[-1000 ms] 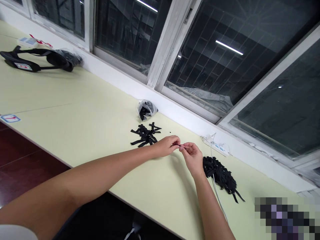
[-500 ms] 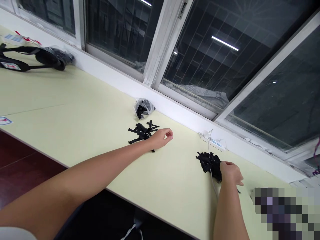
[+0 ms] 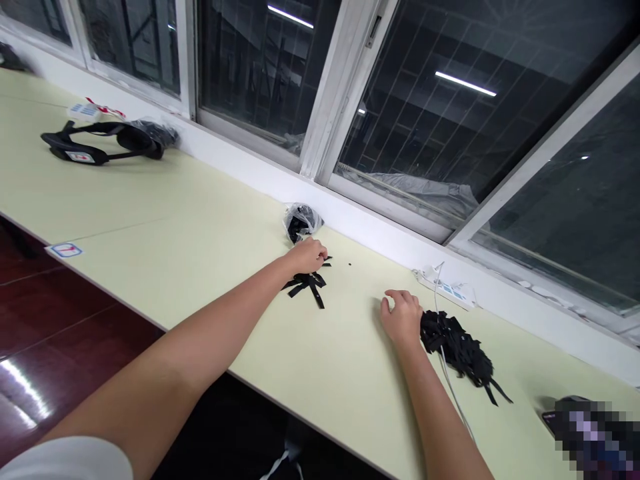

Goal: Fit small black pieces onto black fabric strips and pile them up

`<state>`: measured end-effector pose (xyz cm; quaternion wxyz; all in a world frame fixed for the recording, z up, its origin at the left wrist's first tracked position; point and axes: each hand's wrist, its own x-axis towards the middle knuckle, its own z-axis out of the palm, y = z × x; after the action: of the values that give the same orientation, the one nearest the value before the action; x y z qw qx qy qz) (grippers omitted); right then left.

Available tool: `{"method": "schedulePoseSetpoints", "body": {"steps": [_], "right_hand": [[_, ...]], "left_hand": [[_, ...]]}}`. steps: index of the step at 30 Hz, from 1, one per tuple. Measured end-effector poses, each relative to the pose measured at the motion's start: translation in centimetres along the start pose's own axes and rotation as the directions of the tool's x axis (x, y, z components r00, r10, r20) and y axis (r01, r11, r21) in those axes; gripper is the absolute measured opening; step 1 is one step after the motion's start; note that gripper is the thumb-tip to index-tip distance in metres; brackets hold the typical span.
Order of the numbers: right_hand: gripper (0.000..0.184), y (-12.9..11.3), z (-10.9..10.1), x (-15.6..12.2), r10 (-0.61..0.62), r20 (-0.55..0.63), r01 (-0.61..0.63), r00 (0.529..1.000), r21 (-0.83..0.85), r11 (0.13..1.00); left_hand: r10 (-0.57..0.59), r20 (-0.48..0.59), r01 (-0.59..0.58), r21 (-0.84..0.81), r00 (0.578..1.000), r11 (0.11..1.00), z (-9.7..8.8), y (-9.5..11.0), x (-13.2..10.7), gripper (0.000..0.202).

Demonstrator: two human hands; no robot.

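My left hand (image 3: 307,256) is over a small loose pile of short black fabric strips (image 3: 314,285), its fingers curled together at the pile's far side. Strip ends show beside the fingertips, but the hand hides whatever is between them. My right hand (image 3: 403,317) is raised slightly above the table, thumb and fingers apart with nothing between them. Just to its right lies a larger heap of black strips (image 3: 463,350), partly behind the hand. A white cable (image 3: 447,373) runs across that heap.
A clear plastic bag (image 3: 311,217) with black pieces inside stands behind the small pile. Along the window ledge lies a white power strip (image 3: 453,291). A black headband-like device (image 3: 90,155) is far left. A dark, partly pixelated object (image 3: 570,408) lies at right.
My left hand has moved back over the small pile. My right hand has left the large heap, moved left and opened. The view has shifted, showing more of the table's left side.
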<state>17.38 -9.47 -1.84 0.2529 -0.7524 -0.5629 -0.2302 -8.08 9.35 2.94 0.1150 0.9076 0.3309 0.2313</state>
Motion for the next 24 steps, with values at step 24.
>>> {"method": "schedulePoseSetpoints", "body": {"steps": [24], "right_hand": [[0.025, -0.3, -0.1, -0.3, 0.035, 0.082, -0.045, 0.996, 0.112, 0.993]], "left_hand": [[0.044, 0.217, -0.068, 0.107, 0.975, 0.992, -1.2, 0.0, -0.4, 0.025]]}}
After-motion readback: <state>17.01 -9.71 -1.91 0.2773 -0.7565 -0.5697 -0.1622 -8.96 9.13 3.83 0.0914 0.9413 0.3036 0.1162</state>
